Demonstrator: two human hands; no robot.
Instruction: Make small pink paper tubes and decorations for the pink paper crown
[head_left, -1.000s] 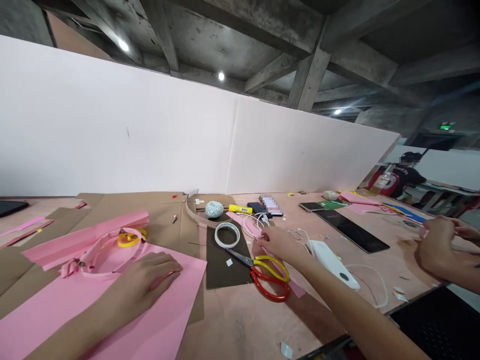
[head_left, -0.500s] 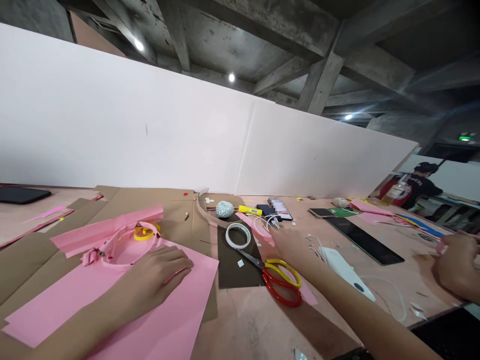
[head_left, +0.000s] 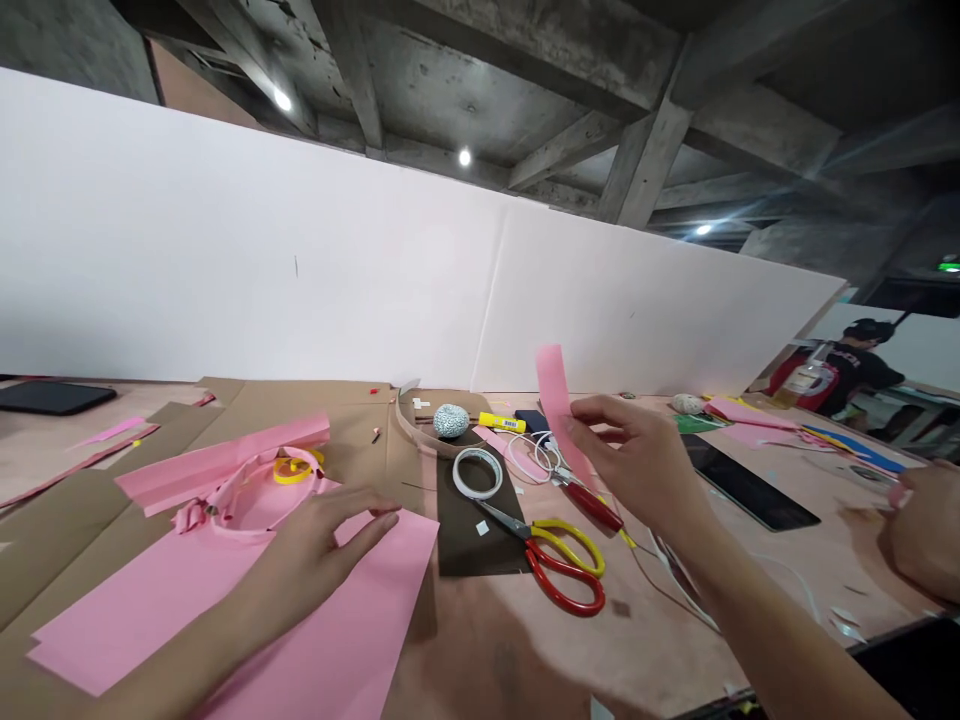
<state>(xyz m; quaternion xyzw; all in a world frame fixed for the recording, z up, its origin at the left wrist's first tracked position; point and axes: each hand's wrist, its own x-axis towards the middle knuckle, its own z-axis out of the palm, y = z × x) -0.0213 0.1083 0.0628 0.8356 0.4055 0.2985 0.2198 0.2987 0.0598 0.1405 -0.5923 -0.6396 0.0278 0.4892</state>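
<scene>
A long white panel [head_left: 300,230] stands along the back of a pinkish table [head_left: 465,660]. Brown cardboard [head_left: 262,400] covers the table's left part, with overlapping sheets of pink paper [head_left: 367,610] on it. The person's left hand [head_left: 319,550] is over these sheets, holding nothing, thumb and curved fingers slightly parted; whether it touches the paper, I cannot tell. Just beyond its wrist lies a pink hoop [head_left: 247,531].

The person's right hand [head_left: 637,460] is raised over the middle of the table, thumb and fingertips closed in a pinch on a narrow pink strip [head_left: 553,385], whose upper end points upward. At the far right edge, partly cut off, is another person's hand [head_left: 922,530].

Between the person's hands lies a dark rectangle [head_left: 480,560], with scissors [head_left: 529,533], red and yellow at the handles, partly across it. A tape roll [head_left: 459,478] sits near their blades; beyond are a speckled ball [head_left: 451,421] and a yellow glue stick [head_left: 502,423].
</scene>
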